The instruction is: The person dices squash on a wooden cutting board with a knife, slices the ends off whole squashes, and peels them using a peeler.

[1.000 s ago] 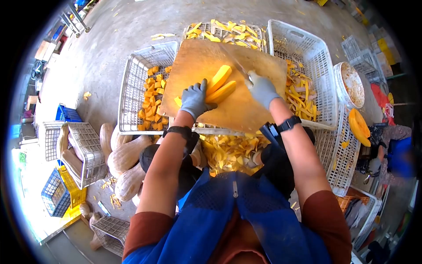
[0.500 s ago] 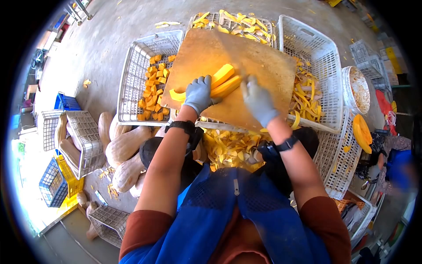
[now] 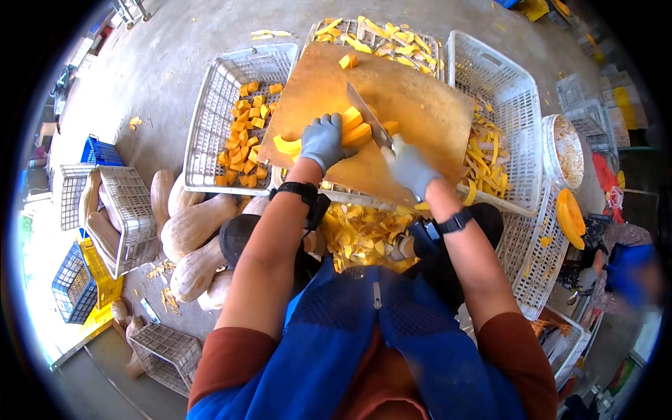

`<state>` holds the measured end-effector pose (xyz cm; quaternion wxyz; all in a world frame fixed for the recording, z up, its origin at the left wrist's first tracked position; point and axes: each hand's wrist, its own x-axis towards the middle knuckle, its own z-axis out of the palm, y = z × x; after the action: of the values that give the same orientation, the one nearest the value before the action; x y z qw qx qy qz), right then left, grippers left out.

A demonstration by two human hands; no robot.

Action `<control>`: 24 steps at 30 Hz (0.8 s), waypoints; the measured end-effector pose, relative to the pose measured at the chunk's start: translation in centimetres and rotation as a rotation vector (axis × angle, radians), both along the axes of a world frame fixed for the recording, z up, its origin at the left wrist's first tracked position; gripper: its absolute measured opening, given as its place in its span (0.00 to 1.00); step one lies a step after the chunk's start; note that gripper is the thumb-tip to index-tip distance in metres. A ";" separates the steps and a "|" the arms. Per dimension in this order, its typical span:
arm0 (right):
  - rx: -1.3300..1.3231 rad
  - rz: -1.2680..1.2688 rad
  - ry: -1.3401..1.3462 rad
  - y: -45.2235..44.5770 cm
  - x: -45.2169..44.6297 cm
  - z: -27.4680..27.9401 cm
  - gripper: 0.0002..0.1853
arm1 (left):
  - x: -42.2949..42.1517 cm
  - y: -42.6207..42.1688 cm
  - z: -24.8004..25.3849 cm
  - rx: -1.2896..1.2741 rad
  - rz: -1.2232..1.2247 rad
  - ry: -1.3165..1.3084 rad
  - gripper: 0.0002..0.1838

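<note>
My gloved left hand (image 3: 324,142) grips long orange pumpkin strips (image 3: 355,128) on a wooden cutting board (image 3: 420,98). In my gloved right hand (image 3: 411,166) is a large knife (image 3: 367,114), its blade slanting up and left, just right of the strips' cut ends. A cut pumpkin chunk (image 3: 390,127) lies right of the blade, partly hidden by it. Another cut chunk (image 3: 348,61) sits near the board's far edge. A curved pumpkin piece (image 3: 287,145) lies left of my left hand.
A white crate (image 3: 199,140) with pumpkin cubes stands left of the board; another crate (image 3: 528,126) with peel stands right. Peel strips (image 3: 367,234) are heaped below the board. Whole pumpkins (image 3: 199,227) lie on the floor at left. A white bucket (image 3: 564,150) and a person (image 3: 623,266) are at right.
The knife, blurred before, now shows clearly beside the strips, which are shorter. Cut chunks have appeared right of the blade and at the board's far edge. My left hand keeps its hold.
</note>
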<state>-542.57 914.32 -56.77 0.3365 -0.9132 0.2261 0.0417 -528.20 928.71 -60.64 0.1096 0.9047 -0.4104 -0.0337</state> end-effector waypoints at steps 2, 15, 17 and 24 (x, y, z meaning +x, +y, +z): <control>-0.040 -0.020 -0.032 0.2 -0.5 1.9 0.17 | 0.1 -0.8 0.0 -0.016 0.069 0.021 0.38; -0.104 0.130 0.048 0.1 2.7 -1.4 0.16 | -0.9 5.2 1.0 -0.025 0.217 0.066 0.37; -0.081 0.095 -0.022 0.7 2.2 2.3 0.16 | -0.4 5.2 0.0 -0.027 0.196 0.072 0.38; -0.119 0.092 -0.060 3.4 2.6 -2.4 0.16 | -0.8 5.2 0.4 -0.031 0.209 0.033 0.36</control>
<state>-539.97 917.73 -59.17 0.2861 -0.9418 0.1758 0.0160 -529.00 933.93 -60.24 0.1334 0.9400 -0.3127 -0.0306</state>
